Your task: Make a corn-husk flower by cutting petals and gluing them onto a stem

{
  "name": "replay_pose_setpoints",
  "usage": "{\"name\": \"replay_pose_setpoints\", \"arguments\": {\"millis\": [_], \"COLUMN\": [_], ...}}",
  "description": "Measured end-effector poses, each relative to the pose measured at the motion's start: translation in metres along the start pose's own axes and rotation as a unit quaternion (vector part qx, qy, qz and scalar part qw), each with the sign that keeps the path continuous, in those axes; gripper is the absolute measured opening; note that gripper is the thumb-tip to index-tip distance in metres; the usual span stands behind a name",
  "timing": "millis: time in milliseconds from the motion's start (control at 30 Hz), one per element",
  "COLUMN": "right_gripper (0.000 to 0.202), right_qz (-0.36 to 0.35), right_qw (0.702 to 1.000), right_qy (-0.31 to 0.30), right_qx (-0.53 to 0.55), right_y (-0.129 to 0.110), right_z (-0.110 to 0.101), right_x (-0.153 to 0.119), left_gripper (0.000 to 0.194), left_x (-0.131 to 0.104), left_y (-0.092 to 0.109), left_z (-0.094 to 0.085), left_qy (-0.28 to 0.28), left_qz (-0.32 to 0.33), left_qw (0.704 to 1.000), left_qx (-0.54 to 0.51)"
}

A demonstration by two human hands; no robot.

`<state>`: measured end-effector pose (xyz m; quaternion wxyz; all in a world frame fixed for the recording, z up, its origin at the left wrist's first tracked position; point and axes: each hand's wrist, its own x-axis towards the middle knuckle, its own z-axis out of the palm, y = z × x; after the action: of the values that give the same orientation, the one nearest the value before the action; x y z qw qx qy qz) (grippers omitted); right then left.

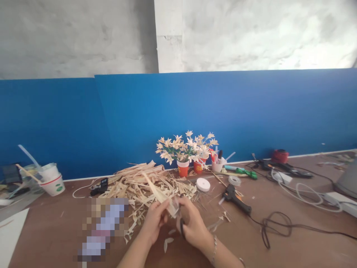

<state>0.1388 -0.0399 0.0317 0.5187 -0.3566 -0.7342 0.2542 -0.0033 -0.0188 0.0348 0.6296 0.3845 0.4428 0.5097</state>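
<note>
My left hand (156,219) pinches a pale dried corn husk (156,190), whose long pointed end sticks up and away from me. Black-handled scissors (182,227) are in my right hand (192,222), close against the husk's lower end. My fingers hide most of the blades, so I cannot tell whether they touch the husk. On the table below my hands lie small cut petal-shaped pieces (167,243). Just beyond is a loose heap of husk strips (131,186).
Flowers (186,147) in red cups stand at the back. A white round roll (203,184), a tape roll (234,180) and a black glue gun (235,199) with a looping cable lie right. A white cup (52,186) stands left. A blue partition (139,119) borders the table.
</note>
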Motion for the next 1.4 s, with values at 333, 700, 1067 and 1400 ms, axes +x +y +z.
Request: {"name": "replay_pose_setpoints", "arguments": {"millis": [333, 700, 1067, 1400], "right_gripper": [0.039, 0.041, 0.042, 0.042], "right_qz": [0.254, 0.264, 0.285, 0.258], "right_qw": [0.915, 0.899, 0.932, 0.935], "right_qy": [0.097, 0.116, -0.093, -0.076], "right_qx": [0.298, 0.329, 0.206, 0.231], "right_y": [0.006, 0.0, 0.012, 0.007], "right_z": [-0.006, -0.006, 0.007, 0.015], "right_x": [0.012, 0.011, 0.002, 0.002], "left_gripper": [0.028, 0.033, 0.02, 0.021], "left_x": [-0.001, 0.0, 0.007, 0.004], "left_y": [-0.002, -0.005, 0.004, -0.005], "left_z": [0.0, 0.001, 0.0, 0.007], "left_qy": [-0.045, -0.048, 0.114, 0.106], "left_qz": [-0.002, -0.049, 0.057, -0.008], "left_qw": [0.999, 0.997, 0.952, 0.962], "left_qx": [-0.027, -0.046, -0.277, -0.25]}}
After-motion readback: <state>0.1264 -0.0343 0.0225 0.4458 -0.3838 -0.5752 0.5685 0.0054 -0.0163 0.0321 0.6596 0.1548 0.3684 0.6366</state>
